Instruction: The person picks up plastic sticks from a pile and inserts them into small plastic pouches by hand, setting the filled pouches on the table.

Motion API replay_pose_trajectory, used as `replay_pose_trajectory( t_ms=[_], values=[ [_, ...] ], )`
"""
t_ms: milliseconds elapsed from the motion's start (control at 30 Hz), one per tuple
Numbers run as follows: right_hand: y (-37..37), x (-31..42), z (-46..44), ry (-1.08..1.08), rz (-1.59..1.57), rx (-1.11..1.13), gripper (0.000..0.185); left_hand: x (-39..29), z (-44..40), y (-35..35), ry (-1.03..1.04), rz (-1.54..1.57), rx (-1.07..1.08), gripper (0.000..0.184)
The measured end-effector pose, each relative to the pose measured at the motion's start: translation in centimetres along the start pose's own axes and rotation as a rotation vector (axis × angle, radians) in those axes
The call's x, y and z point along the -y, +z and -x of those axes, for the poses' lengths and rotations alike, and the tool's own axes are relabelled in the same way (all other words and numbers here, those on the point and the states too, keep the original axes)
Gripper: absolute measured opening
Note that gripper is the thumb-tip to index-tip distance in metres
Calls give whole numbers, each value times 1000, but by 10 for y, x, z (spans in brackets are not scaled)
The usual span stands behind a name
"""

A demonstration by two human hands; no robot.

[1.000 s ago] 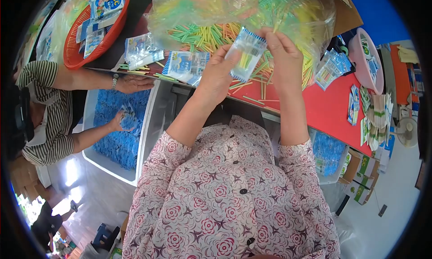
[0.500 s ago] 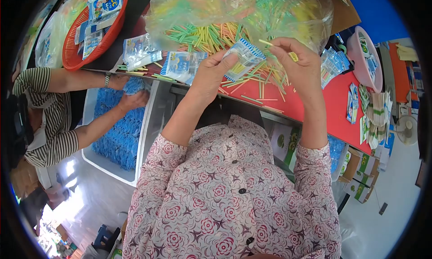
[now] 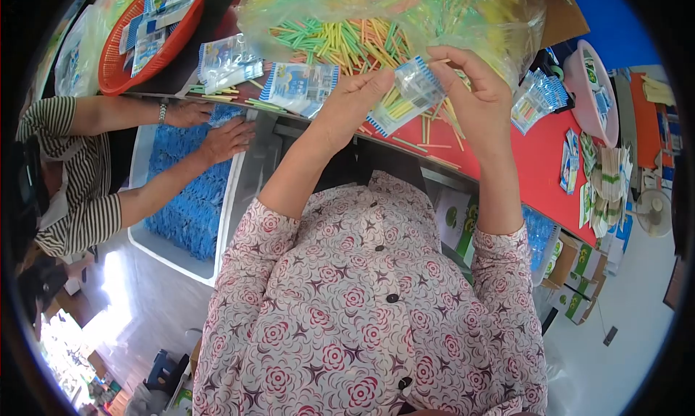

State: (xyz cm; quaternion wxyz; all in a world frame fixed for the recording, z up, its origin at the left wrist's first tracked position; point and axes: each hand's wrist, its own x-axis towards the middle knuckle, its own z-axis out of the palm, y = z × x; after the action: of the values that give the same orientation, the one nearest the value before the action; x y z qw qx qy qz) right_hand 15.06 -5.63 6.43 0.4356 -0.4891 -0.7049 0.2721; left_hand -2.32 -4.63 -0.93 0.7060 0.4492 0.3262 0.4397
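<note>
My left hand pinches the left side of a clear packet with blue striped edges; yellow sticks show inside it. At the packet's upper right corner is my right hand, its thumb and forefinger closed on a thin yellow stick. Behind both hands lies a heap of green, yellow and orange sticks, partly under a clear plastic bag. Two flat piles of packets, one beside my left hand and one farther left, rest on the table.
At the left a co-worker's hands are over a white bin of blue pieces. A red basket of packets stands at the back left. To the right are more packets, a pink basket and paper bundles.
The stick in my right hand has moved down to the packet's upper corner. The packet has shifted slightly right. The co-worker's hands have come down over the bin's edge.
</note>
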Motion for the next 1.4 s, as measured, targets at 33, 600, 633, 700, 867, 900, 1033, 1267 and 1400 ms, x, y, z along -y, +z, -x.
replay_pose_trajectory(
  t_ms=[33,600,633,700,867,900,1033,1267,1400],
  values=[
    [5,-2,1,48,-110,-47,17,2,-2,0,-13,25,-29,44],
    [4,-27,9,229,-607,4,21,1,-2,5,-46,67,-78,46],
    [3,-27,9,236,-590,-28,21,0,-2,5,-46,66,-78,46],
    [3,-27,12,253,-556,-93,21,1,-3,5,-45,74,-83,45],
    [6,-28,15,144,-252,22,23,3,-5,7,-52,54,-103,44],
    [10,-30,16,84,-239,-13,26,3,-6,8,-51,55,-102,44],
    [26,-22,21,50,-240,-71,38,6,-7,10,2,53,-132,44],
    [19,-14,18,302,-336,-138,48,1,-4,12,33,-50,-49,28],
    [23,-17,16,312,-587,-125,39,-1,-4,10,2,38,-15,26]
  ],
)
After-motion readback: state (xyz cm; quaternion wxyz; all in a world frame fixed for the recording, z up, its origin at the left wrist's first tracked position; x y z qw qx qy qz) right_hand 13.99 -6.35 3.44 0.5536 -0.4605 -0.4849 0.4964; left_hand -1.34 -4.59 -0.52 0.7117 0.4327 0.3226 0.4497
